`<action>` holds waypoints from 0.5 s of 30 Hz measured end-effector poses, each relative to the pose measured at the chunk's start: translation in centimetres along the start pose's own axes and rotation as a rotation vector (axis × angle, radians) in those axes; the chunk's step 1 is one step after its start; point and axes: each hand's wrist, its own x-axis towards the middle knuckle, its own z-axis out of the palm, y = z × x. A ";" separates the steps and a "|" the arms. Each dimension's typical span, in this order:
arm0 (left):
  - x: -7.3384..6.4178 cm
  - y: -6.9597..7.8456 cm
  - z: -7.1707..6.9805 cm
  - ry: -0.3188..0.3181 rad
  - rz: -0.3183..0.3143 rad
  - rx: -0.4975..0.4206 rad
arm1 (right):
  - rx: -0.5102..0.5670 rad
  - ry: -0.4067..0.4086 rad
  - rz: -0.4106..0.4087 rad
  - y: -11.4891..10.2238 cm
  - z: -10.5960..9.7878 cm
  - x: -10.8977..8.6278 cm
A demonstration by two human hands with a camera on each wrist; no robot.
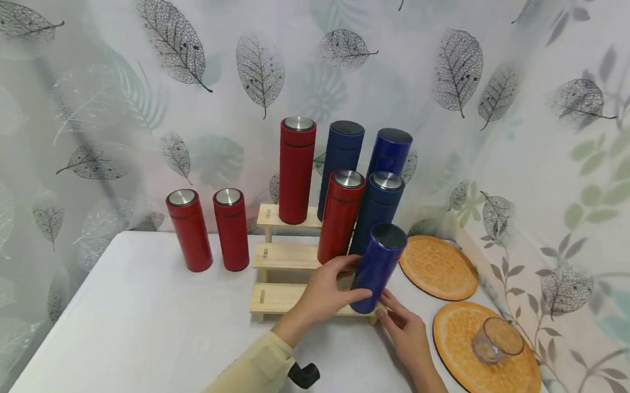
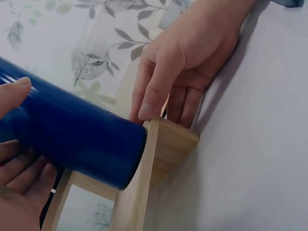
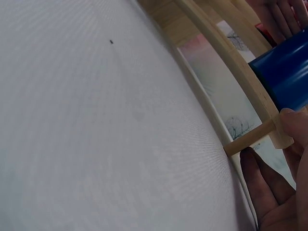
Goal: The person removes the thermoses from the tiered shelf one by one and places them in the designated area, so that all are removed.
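An outer red bottle (image 1: 189,232) and an inner red bottle (image 1: 230,231) stand on a white table (image 1: 125,330), at about ten o'clock from a three-tier wooden rack (image 1: 277,297). On its top tier, left to right, are a tall red bottle (image 1: 295,175), a dark navy bottle (image 1: 342,167) and a glossy blue bottle (image 1: 390,150). The middle tier carries a bright red bottle (image 1: 340,221) and, at its two o'clock, a steel-topped navy bottle (image 1: 376,215).

A person's left hand (image 1: 329,289) curls thumb and fingers around the lower blue bottle (image 1: 377,272), at the four o'clock end of the rack, over the bottom tier. At the bottle's five o'clock, the right hand (image 1: 405,335) grips the rack's near corner, thumb above and fingers below. Farther right, a far round mat (image 1: 436,268) lies at three o'clock from that bottle; a near round mat (image 1: 461,362), bearing a glass (image 1: 497,340), lies at four.

The step in hand appears to be setting the bottle on the lowest tier while the rack is steadied. Whether its base sits fully on the slat is hard to tell. The next move probably calls for squaring the base inward from the front edge, then loosening the left hand's hold.
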 end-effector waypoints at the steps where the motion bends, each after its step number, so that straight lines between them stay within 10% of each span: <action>1: 0.0 0.1 0.1 0.006 -0.001 0.008 | -0.005 0.001 0.003 0.1 0.0 0.0; 15: 0.0 0.4 1.9 0.116 -0.002 0.045 | -0.006 0.006 0.015 0.1 -0.1 0.0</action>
